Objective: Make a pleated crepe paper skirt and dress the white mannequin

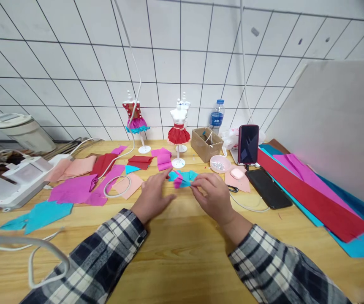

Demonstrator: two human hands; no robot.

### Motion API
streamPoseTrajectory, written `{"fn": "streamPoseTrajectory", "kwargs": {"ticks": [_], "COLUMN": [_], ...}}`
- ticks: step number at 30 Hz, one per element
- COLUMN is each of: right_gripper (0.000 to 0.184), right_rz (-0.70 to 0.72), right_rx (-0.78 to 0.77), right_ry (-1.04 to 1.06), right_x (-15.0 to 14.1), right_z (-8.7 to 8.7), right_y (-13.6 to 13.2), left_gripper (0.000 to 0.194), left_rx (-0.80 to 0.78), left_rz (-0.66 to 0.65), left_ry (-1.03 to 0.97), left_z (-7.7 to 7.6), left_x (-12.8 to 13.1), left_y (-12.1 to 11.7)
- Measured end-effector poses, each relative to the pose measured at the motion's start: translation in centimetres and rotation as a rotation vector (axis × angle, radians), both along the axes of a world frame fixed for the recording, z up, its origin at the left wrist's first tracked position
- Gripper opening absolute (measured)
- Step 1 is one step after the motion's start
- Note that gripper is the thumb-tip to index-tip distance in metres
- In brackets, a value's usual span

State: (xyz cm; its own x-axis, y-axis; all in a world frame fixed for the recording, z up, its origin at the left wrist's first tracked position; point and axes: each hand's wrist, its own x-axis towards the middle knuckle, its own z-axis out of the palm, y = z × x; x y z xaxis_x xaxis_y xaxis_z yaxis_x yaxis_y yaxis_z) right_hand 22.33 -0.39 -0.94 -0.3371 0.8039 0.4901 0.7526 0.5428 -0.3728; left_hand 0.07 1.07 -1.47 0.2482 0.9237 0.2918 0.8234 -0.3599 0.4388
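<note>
A small piece of blue and magenta crepe paper lies between my two hands over the middle of the table. My right hand pinches its right end between thumb and fingertips. At its left end, the fingers of my left hand are stretched forward with the thumb spread apart, fingertips at or near the paper. Just behind stands a mini white dress form in a red skirt, with another white form partly hidden by it. A third form farther left wears a red, magenta and blue dress.
Crepe paper pieces and a power strip lie left. A cardboard box, water bottle, bead dish, upright phone, flat black phone and long crepe strips are right. White cables hang in front.
</note>
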Motion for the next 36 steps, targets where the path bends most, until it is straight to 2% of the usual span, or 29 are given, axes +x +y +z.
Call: {"fn": "streamPoseTrajectory", "kwargs": {"ticks": [2, 4, 6, 8, 10, 11, 13, 14, 18, 19, 23, 27, 36], "right_gripper": [0.024, 0.024, 0.020, 0.017, 0.015, 0.015, 0.013, 0.012, 0.009, 0.008, 0.006, 0.019, 0.011], "right_rz": [0.053, 0.132, 0.186, 0.209, 0.213, 0.206, 0.184, 0.175, 0.182, 0.186, 0.178, 0.154, 0.162], "right_rx": [0.110, 0.112, 0.071, 0.039, 0.001, -0.019, -0.063, -0.086, -0.158, -0.173, -0.221, -0.259, -0.334], "right_ry": [-0.181, -0.344, -0.407, -0.422, -0.428, -0.424, -0.406, -0.393, -0.327, -0.309, -0.229, -0.138, -0.121], "right_x": [0.0, -0.2, -0.4, -0.6, -0.6, -0.6, -0.4, -0.3, 0.2, 0.3, 0.5, 0.6, 0.1], "right_z": [0.1, -0.2, -0.8, -1.2, -1.4, -1.4, -1.3, -1.2, -1.2, -1.2, -1.4, -1.5, -1.5], "right_y": [0.1, 0.3, 0.4, 0.4, 0.3, 0.2, 0.1, 0.1, 0.3, 0.4, 0.5, 0.2, 0.6], "left_gripper": [0.064, 0.052, 0.039, 0.028, 0.032, 0.039, 0.046, 0.044, 0.013, 0.010, 0.014, 0.017, 0.019], "left_rx": [0.116, 0.231, 0.324, 0.349, 0.282, 0.227, 0.122, 0.080, 0.041, 0.050, 0.072, 0.076, -0.012], "left_rz": [0.135, 0.188, 0.086, -0.151, -0.352, -0.382, -0.363, -0.343, -0.311, -0.306, -0.316, -0.330, -0.312], "left_ry": [-0.023, -0.105, -0.140, -0.065, 0.062, 0.123, 0.223, 0.261, 0.348, 0.351, 0.334, 0.319, 0.291], "left_z": [-0.2, 0.2, 0.8, 1.5, 1.9, 2.0, 1.9, 1.8, 1.4, 1.4, 1.1, 0.9, 0.6], "left_x": [-1.1, -2.2, -2.7, -2.2, -1.0, -0.2, 1.0, 1.5, 1.8, 1.6, 1.0, 0.8, 0.8], "left_y": [0.8, 1.2, 0.8, -0.2, -1.5, -2.0, -2.7, -2.9, -2.7, -2.5, -2.2, -2.0, -1.7]}}
